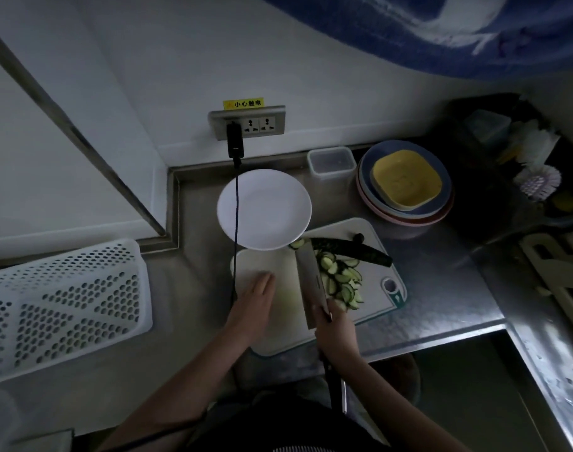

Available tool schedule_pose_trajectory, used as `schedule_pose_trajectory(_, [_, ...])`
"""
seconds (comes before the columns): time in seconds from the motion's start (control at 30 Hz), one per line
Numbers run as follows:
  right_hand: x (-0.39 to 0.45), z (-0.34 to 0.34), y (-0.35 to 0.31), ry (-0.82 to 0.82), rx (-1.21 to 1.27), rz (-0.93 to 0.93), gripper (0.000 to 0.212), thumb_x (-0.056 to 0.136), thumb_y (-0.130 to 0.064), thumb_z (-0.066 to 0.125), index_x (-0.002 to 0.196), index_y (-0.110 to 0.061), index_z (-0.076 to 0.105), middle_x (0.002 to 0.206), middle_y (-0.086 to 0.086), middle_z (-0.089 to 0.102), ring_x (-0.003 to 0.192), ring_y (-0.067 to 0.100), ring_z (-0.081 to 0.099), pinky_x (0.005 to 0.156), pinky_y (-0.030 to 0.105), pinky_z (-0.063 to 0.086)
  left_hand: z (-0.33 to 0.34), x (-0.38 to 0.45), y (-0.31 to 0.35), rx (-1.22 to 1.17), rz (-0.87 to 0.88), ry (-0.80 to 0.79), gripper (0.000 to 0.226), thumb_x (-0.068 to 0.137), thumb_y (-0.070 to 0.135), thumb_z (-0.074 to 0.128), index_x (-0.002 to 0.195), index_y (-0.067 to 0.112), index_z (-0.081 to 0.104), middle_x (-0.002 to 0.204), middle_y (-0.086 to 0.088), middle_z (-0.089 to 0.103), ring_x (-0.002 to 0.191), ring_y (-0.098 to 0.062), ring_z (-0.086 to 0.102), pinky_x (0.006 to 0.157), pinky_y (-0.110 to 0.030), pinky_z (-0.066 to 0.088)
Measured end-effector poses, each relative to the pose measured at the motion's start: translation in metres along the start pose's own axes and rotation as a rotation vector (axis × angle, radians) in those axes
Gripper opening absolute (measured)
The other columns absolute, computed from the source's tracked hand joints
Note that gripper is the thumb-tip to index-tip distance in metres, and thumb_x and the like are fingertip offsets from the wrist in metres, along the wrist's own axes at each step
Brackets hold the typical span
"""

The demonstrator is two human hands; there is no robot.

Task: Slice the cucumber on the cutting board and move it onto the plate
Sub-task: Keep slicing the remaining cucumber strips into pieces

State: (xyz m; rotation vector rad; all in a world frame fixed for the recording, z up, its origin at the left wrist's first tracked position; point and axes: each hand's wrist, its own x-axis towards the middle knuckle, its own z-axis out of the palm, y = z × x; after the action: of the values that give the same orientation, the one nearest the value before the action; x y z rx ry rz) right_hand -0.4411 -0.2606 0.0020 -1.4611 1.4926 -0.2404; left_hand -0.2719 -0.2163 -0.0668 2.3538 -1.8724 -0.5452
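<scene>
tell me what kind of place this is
Most likely a kitchen: a steel counter holding a cutting board with cucumber slices, a white plate, and stacked bowls.

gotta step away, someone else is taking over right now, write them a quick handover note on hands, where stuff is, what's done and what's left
Left hand: flat, fingers straight, resting on the cutting board, holding nothing.
Right hand: grips the knife; its blade lies along the left side of the cucumber slices.
The slices are piled on the board's right half, with one slice at the blade tip near the plate's edge. An uncut cucumber piece lies behind the pile.
Plate: at the board's far edge, nothing on it.
Done: most of the slicing.
Left: slice the remaining piece, then move all slices onto the plate.
</scene>
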Motion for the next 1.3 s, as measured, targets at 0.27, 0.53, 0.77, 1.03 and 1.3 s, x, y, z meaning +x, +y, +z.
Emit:
schedule_pose_trajectory(0.27, [-0.008,-0.036,0.024,0.225,0.021,0.033,0.021,0.095,-0.021,0.052,0.084,-0.003,0.051,0.067,0.008,0.057,0.065,0.025,0.055,0.053,0.023,0.038,-0.035,0.083,0.038,-0.079,0.313,0.142,0.043,0.070,-0.006,0.070,0.112,-0.002,0.063,0.112,-0.019,0.062,0.098,-0.035,0.063,0.078,-0.038,0.053])
schedule_pose_trajectory(0.53, [-0.012,-0.041,0.042,0.277,0.096,0.161,0.014,0.093,-0.011,0.051,0.083,-0.021,0.056,0.074,0.000,0.063,0.068,0.022,0.063,0.062,0.042,0.053,-0.039,0.149,0.089,0.134,0.303,0.016,0.035,0.097,0.024,0.049,0.128,0.009,0.052,0.130,-0.010,0.054,0.119,-0.027,0.049,0.096,-0.037,0.040])
schedule_pose_trajectory(0.77, [-0.016,-0.041,0.041,0.356,0.203,0.153,0.017,0.096,-0.020,0.051,0.084,-0.033,0.055,0.077,0.002,0.065,0.065,0.020,0.063,0.061,0.042,0.055,-0.047,0.153,0.101,0.199,0.250,-0.034,0.023,0.097,0.014,0.049,0.117,0.003,0.052,0.126,-0.013,0.049,0.115,-0.028,0.047,0.090,-0.033,0.040])
schedule_pose_trajectory(1.03, [-0.020,-0.052,0.039,0.477,0.299,0.036,0.010,0.095,-0.022,0.053,0.091,-0.029,0.058,0.070,0.003,0.063,0.060,0.020,0.058,0.056,0.038,0.048,-0.052,0.125,0.091,0.303,0.307,0.106,0.026,0.097,0.015,0.048,0.122,0.006,0.045,0.121,-0.010,0.049,0.111,-0.026,0.045,0.094,-0.030,0.035])
schedule_pose_trajectory(1.3, [-0.029,-0.044,0.034,0.554,0.424,-0.024,0.021,0.094,-0.027,0.052,0.077,-0.040,0.055,0.067,0.004,0.055,0.061,0.025,0.051,0.057,0.050,0.049,-0.043,0.045,0.025,-0.157,0.145,0.101,0.035,0.093,0.020,0.056,0.122,0.001,0.053,0.118,-0.018,0.051,0.111,-0.033,0.043,0.093,-0.036,0.034])
